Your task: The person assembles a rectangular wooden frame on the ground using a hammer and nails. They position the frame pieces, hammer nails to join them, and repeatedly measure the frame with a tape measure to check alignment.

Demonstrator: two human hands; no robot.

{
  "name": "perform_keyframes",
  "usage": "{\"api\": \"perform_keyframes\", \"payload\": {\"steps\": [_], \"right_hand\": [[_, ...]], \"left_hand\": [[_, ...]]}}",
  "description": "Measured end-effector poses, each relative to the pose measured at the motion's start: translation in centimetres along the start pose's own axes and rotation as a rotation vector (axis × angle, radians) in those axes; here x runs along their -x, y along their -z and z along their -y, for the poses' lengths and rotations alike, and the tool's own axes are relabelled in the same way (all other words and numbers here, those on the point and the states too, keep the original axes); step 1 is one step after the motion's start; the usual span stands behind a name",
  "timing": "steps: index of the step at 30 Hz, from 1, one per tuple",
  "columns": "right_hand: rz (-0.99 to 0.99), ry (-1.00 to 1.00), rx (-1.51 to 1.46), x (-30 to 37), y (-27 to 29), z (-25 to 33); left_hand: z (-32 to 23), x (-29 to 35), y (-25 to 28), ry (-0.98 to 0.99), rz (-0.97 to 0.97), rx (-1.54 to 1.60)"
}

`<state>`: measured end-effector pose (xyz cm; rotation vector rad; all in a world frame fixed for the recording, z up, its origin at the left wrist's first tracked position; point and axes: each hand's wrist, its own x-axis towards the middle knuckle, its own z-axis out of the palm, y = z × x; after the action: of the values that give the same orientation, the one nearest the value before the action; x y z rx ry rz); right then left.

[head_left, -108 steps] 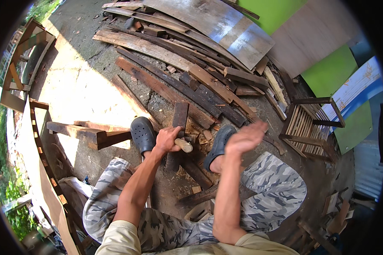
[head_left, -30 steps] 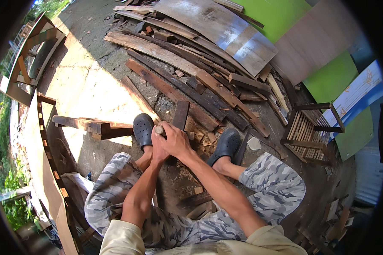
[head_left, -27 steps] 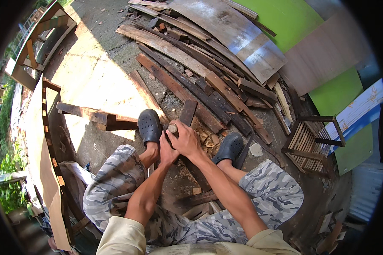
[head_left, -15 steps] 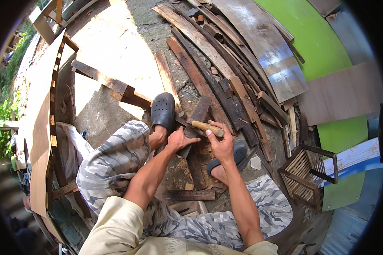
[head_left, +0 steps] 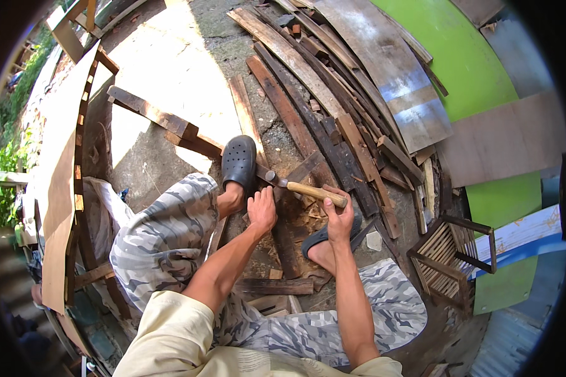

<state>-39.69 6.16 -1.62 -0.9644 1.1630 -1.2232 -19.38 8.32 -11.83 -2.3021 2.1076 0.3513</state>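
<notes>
Just over the right clog (head_left: 314,238), near the middle of the scene, I see the right hand (head_left: 341,218) holding a hammer (head_left: 317,193) by its wooden handle, the metal head pointing left. A second ago the two hands were clasped together around a handle end; now they have parted, and the right carries the tool alone, which I take to leave the left free for the wood. Half a second ago the left hand (head_left: 261,208) had its thumb spread across a dark timber block (head_left: 306,166); now its fingers are curled in, just beside the hammer head, and from here I cannot tell whether they grip anything. The block slants toward the far right, with wood chips (head_left: 311,217) near it. Beyond lie long old planks (head_left: 295,69); to the right stands a slatted wooden frame (head_left: 443,267).
</notes>
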Motion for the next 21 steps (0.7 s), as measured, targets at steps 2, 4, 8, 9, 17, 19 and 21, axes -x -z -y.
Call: {"api": "perform_keyframes", "payload": {"steps": [2,4,8,9,17,19,21], "right_hand": [[-0.003,-0.007,-0.044,0.0,0.3,-0.3],[0.009,-0.003,-0.016,0.3,0.4,-0.1],[0.03,0.084,0.232,0.5,-1.6,0.6],[-0.005,0.183,0.45,0.4,-2.6,0.5],[0.075,0.205,0.547,0.0,-7.7,1.9],[0.074,0.155,0.603,-0.3,-7.9,2.3],[0.051,0.162,0.638,-0.6,-8.3,2.3]], "left_hand": [[-0.1,0.4,-0.4,0.048,0.028,0.048],[-0.2,0.4,-0.5,0.023,0.016,0.03],[-0.5,0.3,0.0,-0.011,0.064,0.035],[-0.5,0.3,0.1,-0.013,0.082,0.047],[-0.5,0.3,0.2,0.08,0.173,0.223],[-0.3,-0.1,0.4,0.053,0.202,0.217],[-0.4,-0.1,0.9,0.097,0.13,0.326]]}}
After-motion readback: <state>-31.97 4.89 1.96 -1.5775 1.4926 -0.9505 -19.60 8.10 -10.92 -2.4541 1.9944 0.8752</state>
